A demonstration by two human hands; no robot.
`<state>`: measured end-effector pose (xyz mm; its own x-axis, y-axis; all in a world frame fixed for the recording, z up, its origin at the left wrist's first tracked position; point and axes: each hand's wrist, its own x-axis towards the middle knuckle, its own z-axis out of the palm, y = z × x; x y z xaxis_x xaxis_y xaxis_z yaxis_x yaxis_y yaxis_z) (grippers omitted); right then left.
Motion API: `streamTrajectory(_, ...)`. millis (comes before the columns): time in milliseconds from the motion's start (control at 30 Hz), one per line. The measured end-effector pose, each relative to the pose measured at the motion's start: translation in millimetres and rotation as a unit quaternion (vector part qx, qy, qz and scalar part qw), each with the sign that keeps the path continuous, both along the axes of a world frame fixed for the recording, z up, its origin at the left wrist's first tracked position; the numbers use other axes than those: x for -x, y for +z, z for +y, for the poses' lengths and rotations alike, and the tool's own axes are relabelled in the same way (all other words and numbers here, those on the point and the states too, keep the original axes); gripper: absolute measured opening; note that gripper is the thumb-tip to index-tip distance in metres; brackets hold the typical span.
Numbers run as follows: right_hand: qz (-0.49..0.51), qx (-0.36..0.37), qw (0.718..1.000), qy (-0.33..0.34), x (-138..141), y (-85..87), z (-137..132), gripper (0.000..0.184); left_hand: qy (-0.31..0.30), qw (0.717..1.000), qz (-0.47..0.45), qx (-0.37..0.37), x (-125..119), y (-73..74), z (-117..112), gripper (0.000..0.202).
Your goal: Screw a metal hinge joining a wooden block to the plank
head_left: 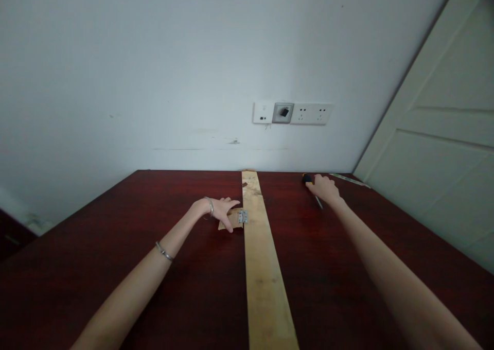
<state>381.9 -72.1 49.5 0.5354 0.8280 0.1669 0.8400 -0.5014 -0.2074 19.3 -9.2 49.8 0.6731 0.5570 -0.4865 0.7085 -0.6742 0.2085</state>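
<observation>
My left hand [224,209] is at a small wooden block [235,219], its thumb and fingers spread on either side of it. A silver metal hinge [243,216] lies across the seam between that block and a long pale wooden plank [266,278]. The plank runs from near the wall toward me. Farther right, my right hand [325,188] has its fingers closed at a screwdriver [306,178] with a dark handle. The screwdriver's metal shaft points down toward me, just above or on the tabletop; part of the handle is hidden by my fingers.
The dark red tabletop [173,288] reaches to a white wall with a row of sockets [311,114]. A thin, pale strip [349,179] lies at the back right corner. A white panelled door [443,134] stands along the right side.
</observation>
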Motion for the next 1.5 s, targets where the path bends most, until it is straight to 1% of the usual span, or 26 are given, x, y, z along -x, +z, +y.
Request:
streamTrajectory(100, 0.023, 0.015, 0.999, -0.021, -8, -13.5, 17, 0.057, -0.001, 1.0, 0.022, -0.004, -3, 3.3, -1, 0.122)
streamTrajectory(200, 0.042, 0.023, 0.998, -0.04, -13, -25.9, 29, 0.061, -0.01, 1.0, 0.015, -0.015, -6, 4.7, -3, 0.117)
streamTrajectory(333, 0.055, 0.023, 0.997, -0.053, -19, -36.9, 38, 0.056, -0.003, 1.0, 0.009, -0.027, -7, 0.6, -7, 0.108)
streamTrajectory(433, 0.064, 0.019, 0.996, -0.059, -23, -41.4, 42, 0.05, -0.003, 0.999, -0.009, -0.039, -5, -2.7, -11, 0.096)
streamTrajectory(500, 0.072, 0.014, 0.995, -0.062, -25, -42.5, 44, 0.047, -0.004, 0.999, -0.015, -0.04, -4, -3.0, -13, 0.092)
streamTrajectory(633, 0.1, -0.011, 0.992, -0.074, -26, -40.2, 45, 0.04, -0.001, 0.999, -0.015, -0.035, -1, -0.8, -16, 0.089)
streamTrajectory(767, 0.146, -0.052, 0.984, -0.089, -25, -32.5, 43, 0.035, -0.001, 0.999, -0.017, -0.037, 0, 0.1, -17, 0.082)
streamTrajectory(867, 0.189, -0.096, 0.973, -0.094, -24, -21.8, 40, 0.03, -0.006, 0.999, -0.016, -0.04, 0, -1.1, -17, 0.077)
streamTrajectory(967, 0.241, -0.153, 0.955, -0.08, -21, -4.9, 38, 0.02, -0.011, 0.999, -0.016, -0.043, 0, -2.6, -16, 0.076)
streamTrajectory(1033, 0.285, -0.195, 0.937, -0.055, -15, 9.4, 37, 0.016, -0.016, 0.999, -0.019, -0.046, 1, -3.4, -14, 0.076)
streamTrajectory(1100, 0.341, -0.241, 0.909, -0.016, -3, 24.4, 36, 0.019, -0.023, 0.998, -0.022, -0.046, 2, -4.0, -12, 0.075)
streamTrajectory(1200, 0.432, -0.3, 0.848, 0.068, 25, 44.2, 29, 0.02, -0.026, 0.998, -0.025, -0.046, 3, -4.0, -10, 0.072)
streamTrajectory(1300, 0.489, -0.332, 0.794, 0.138, 60, 57.5, 18, 0.026, -0.023, 0.998, -0.026, -0.043, 3, -2.0, -11, 0.073)
streamTrajectory(1333, 0.509, -0.342, 0.773, 0.163, 73, 60.3, 13, 0.029, -0.021, 0.999, -0.026, -0.042, 3, -0.6, -12, 0.073)
streamTrajectory(1367, 0.55, -0.367, 0.723, 0.201, 85, 62.4, 9, 0.03, -0.018, 0.999, -0.025, -0.042, 3, 1.0, -14, 0.073)
streamTrajectory(1400, 0.576, -0.388, 0.684, 0.225, 97, 63.9, 4, 0.032, -0.014, 0.999, -0.023, -0.043, 2, 2.9, -16, 0.073)
streamTrajectory(1433, 0.584, -0.398, 0.666, 0.239, 109, 64.8, 0, 0.033, -0.01, 0.999, -0.022, -0.043, 2, 4.8, -18, 0.073)
streamTrajectory(1500, 0.579, -0.403, 0.66, 0.257, 130, 65.4, -6, 0.035, -0.003, 0.999, -0.019, -0.042, 0, 8.3, -21, 0.073)
